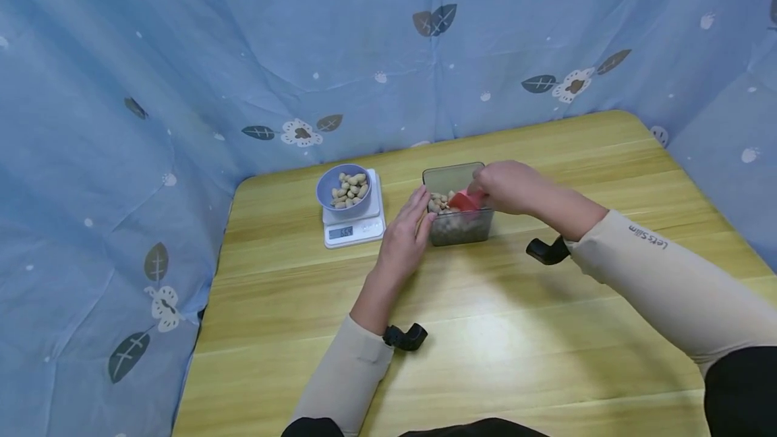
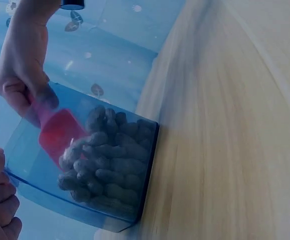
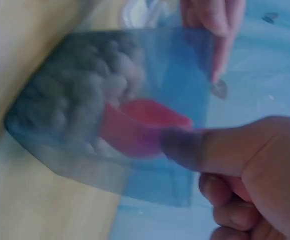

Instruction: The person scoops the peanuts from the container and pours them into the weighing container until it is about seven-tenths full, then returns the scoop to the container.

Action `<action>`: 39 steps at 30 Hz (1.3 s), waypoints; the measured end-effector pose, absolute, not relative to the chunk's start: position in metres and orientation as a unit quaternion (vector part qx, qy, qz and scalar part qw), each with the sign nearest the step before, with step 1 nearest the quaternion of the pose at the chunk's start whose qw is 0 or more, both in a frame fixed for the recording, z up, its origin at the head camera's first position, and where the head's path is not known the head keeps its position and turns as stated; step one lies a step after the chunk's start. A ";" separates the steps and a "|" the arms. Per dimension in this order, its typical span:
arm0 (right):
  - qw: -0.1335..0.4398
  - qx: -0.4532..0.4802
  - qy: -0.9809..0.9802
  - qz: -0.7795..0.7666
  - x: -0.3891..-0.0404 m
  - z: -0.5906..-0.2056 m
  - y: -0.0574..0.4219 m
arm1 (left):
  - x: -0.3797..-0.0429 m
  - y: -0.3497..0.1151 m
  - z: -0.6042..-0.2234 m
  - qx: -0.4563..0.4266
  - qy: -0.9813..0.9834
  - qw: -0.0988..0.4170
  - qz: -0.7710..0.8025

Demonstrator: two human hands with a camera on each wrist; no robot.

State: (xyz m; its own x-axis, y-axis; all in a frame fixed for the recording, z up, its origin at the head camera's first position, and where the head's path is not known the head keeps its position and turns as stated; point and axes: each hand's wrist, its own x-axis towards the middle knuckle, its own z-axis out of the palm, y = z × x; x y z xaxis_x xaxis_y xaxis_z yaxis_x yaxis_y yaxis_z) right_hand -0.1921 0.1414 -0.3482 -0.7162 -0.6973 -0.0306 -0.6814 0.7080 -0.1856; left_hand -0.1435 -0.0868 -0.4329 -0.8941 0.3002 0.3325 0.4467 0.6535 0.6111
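A translucent grey plastic container (image 1: 459, 229) holds unshelled peanuts (image 2: 115, 162). My right hand (image 1: 508, 186) grips the handle of a red scoop (image 2: 60, 135), thumb along it in the right wrist view. The scoop's head is inside the container, against the peanuts. My left hand (image 1: 403, 238) holds the container's near left corner at the rim; part of this hand is cut off in the left wrist view. Left of it, a purple-blue bowl (image 1: 326, 187) with peanuts stands on a white kitchen scale (image 1: 364, 229) with a lit display, its digits hard to read.
The wooden table (image 1: 291, 309) extends toward me and to both sides. A blue patterned curtain (image 1: 376, 52) hangs behind and beside it. Black wrist mounts (image 1: 408, 337) stick out from both forearms.
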 end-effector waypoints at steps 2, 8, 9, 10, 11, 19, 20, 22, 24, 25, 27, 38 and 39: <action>0.071 -0.372 0.921 -0.097 -0.195 -0.348 0.144 | -0.143 -0.087 -0.433 -0.204 -0.904 0.097 -0.362; 0.092 -0.360 0.920 -0.127 -0.200 -0.350 0.147 | -0.144 -0.088 -0.434 -0.211 -0.903 0.104 -0.360; 0.089 -0.361 0.919 -0.130 -0.200 -0.350 0.146 | -0.145 -0.088 -0.434 -0.211 -0.902 0.107 -0.361; 0.086 -0.362 0.919 -0.133 -0.200 -0.350 0.147 | -0.145 -0.088 -0.434 -0.211 -0.902 0.108 -0.362; 0.084 -0.364 0.918 -0.135 -0.200 -0.349 0.147 | -0.145 -0.088 -0.433 -0.209 -0.902 0.108 -0.363; 0.085 -0.350 0.911 -0.202 -0.200 -0.348 0.156 | -0.144 -0.088 -0.434 -0.212 -0.902 0.098 -0.363; 0.082 -0.348 0.911 -0.208 -0.200 -0.349 0.156 | -0.144 -0.088 -0.434 -0.212 -0.902 0.099 -0.364; 0.071 -0.343 0.912 -0.215 -0.200 -0.354 0.156 | -0.144 -0.087 -0.434 -0.210 -0.902 0.100 -0.364; 0.064 -0.334 0.913 -0.225 -0.200 -0.357 0.155 | -0.143 -0.087 -0.434 -0.207 -0.903 0.099 -0.364; 0.062 -0.329 0.913 -0.231 -0.199 -0.359 0.155 | -0.143 -0.087 -0.434 -0.205 -0.904 0.099 -0.363; 0.061 -0.320 0.915 -0.238 -0.198 -0.363 0.151 | -0.144 -0.087 -0.434 -0.202 -0.904 0.099 -0.362; 0.050 -0.283 0.922 -0.259 -0.194 -0.369 0.145 | -0.145 -0.088 -0.435 -0.212 -0.899 0.112 -0.366; 0.054 -0.278 0.921 -0.269 -0.194 -0.369 0.148 | -0.144 -0.088 -0.435 -0.213 -0.899 0.113 -0.366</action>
State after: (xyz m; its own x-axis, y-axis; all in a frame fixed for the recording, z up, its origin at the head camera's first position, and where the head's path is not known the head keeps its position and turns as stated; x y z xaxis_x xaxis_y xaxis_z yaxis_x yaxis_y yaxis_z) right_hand -0.1942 0.1477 -0.3685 -0.8401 -0.5402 0.0493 -0.4818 0.7014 -0.5252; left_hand -0.1444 -0.0875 -0.4348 -0.8836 0.3001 0.3594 0.4658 0.6414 0.6096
